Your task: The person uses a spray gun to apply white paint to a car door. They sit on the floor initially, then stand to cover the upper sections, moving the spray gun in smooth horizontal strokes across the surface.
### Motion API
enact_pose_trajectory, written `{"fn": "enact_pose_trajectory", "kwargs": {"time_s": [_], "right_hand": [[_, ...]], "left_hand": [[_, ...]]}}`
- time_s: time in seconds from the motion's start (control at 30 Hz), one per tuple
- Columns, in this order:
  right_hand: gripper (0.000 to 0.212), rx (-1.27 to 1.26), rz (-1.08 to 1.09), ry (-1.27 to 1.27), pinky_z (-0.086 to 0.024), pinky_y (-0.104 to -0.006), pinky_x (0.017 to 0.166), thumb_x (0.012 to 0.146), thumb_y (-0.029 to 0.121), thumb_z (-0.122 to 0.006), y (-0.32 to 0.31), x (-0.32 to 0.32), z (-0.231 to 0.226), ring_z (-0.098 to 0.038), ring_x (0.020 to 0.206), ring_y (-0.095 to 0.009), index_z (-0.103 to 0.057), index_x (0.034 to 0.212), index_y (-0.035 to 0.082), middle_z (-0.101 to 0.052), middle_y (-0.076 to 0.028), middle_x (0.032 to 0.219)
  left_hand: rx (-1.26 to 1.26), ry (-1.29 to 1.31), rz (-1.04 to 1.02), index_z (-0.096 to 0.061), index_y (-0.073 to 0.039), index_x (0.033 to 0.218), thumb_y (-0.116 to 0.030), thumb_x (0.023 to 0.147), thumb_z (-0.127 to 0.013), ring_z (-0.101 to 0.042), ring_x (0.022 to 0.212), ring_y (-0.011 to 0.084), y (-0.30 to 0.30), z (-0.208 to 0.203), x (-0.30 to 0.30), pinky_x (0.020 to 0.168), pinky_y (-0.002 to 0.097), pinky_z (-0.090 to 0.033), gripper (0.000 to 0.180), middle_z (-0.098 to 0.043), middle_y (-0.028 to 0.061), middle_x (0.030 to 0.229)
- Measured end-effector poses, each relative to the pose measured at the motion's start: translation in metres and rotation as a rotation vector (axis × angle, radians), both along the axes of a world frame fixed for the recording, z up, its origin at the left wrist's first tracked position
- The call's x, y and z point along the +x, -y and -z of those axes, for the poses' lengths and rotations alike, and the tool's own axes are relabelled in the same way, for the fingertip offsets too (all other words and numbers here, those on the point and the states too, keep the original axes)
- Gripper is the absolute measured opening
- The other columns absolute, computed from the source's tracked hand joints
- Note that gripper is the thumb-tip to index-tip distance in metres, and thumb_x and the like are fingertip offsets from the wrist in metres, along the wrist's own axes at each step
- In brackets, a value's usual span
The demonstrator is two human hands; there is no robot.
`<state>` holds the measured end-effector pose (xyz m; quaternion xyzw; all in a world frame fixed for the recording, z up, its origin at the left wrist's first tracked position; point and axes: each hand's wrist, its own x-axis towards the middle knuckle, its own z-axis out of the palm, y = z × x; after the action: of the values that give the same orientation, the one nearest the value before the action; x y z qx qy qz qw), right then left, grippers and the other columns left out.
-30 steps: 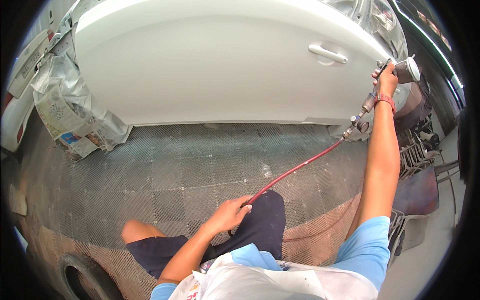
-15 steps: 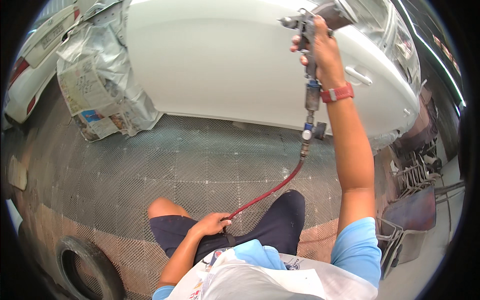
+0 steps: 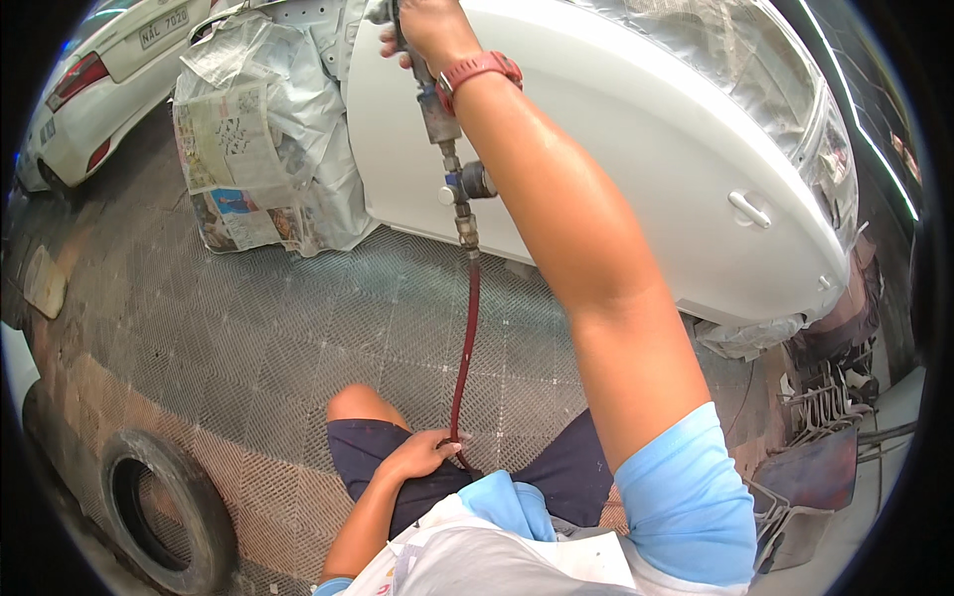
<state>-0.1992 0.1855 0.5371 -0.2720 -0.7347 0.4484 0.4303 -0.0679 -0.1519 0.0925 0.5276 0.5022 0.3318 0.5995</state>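
My right hand, closed round the handle of a spray gun, is raised at the top edge in front of the white car door. The gun's upper part is cut off by the frame. Below the grip hang metal fittings and a small round regulator. From them a dark red air hose runs down to my lap. There my left hand has its fingers closed round the hose, near my thigh.
Newspaper and plastic masking cover the car's front wheel area at left; clear plastic covers its windows. Another white car stands far left. A loose tyre lies near left, and stacked chairs stand at right. Patterned matting covers the floor.
My right hand has swept the spray gun leftward and higher in view, and the hose now hangs straighter. The view has shifted, so the car sits further right. My left hand keeps hold of the hose.
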Motion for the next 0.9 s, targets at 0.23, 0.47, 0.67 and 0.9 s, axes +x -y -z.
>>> {"fn": "enact_pose_trajectory", "kwargs": {"time_s": [0.23,0.47,0.67,0.9], "right_hand": [[0.064,0.033,0.086,-0.016,-0.055,-0.0324,0.052,0.116,0.051,-0.034,-0.022,0.082,-0.052,-0.069,0.066,-0.019,-0.072,0.108,0.001,-0.074,-0.010,0.085],[0.068,0.173,0.313,0.024,-0.048,-0.0238,0.044,0.106,0.067,-0.052,-0.043,0.305,-0.069,-0.073,0.071,-0.018,-0.060,0.118,0.000,-0.071,-0.012,0.087],[0.068,0.135,0.685,0.050,-0.046,-0.0275,0.046,0.107,0.065,-0.050,-0.062,0.487,-0.080,-0.074,0.072,-0.020,-0.065,0.120,0.000,-0.071,-0.015,0.090],[0.069,0.151,0.876,0.029,-0.046,-0.0281,0.045,0.107,0.065,-0.050,-0.092,0.666,-0.087,-0.074,0.069,-0.021,-0.067,0.119,-0.001,-0.073,-0.015,0.089]], "left_hand": [[0.073,-0.070,0.098,-0.070,-0.011,0.140,-0.025,0.108,-0.063,-0.073,0.119,0.0315,-0.021,-0.033,-0.001,0.102,0.0417,-0.054,0.035,-0.077,0.0176,0.126],[0.278,-0.159,0.295,-0.070,-0.009,0.138,-0.032,0.107,-0.066,-0.075,0.104,0.0344,-0.065,-0.047,0.047,0.092,0.0436,-0.055,0.039,-0.079,0.0179,0.114],[0.317,-0.216,0.471,-0.069,-0.009,0.139,-0.034,0.107,-0.064,-0.072,0.104,0.0408,-0.110,-0.074,0.118,0.092,0.0482,-0.054,0.041,-0.077,0.0203,0.113],[0.457,-0.224,0.429,-0.067,-0.008,0.142,-0.030,0.107,-0.064,-0.073,0.108,0.0391,-0.151,-0.108,0.202,0.095,0.0474,-0.055,0.042,-0.078,0.0194,0.114]]}}
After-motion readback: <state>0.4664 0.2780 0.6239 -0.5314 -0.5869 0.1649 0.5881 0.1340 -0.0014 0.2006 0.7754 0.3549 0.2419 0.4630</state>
